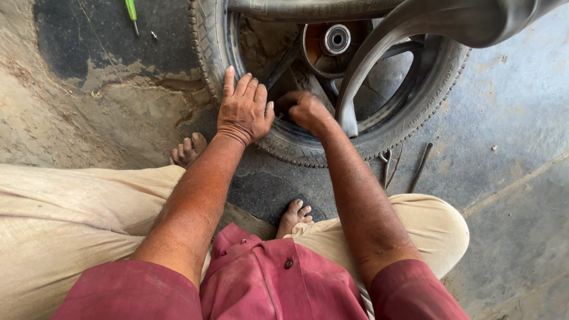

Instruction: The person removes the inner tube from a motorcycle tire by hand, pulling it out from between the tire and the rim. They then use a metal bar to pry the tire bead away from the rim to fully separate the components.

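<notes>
Tyre (296, 151): black, treaded, on a dark spoked wheel (379, 77) lying flat on the stained concrete floor (510, 118), just ahead of your knees.

Inner tube (415, 24): black rubber, looping up out of the wheel and across the top of the view.

Left hand (244, 109): yours, fingers spread and pressed flat on the tyre sidewall near the rim.

Right hand (305, 109): yours, curled shut and tucked inside the tyre edge; what it grips is hidden.

Metal levers (421, 166): thin, lying on the floor right of the tyre, near your right knee.

Green-handled tool (131, 12): on the floor, far left, well apart.

Bare feet (189, 148): yours, close against the tyre.

Risks, as judged: your right fingers could be pinched between bead and rim if the left hand's pressure slips; the tube could be nipped or torn where it passes the rim edge.
</notes>
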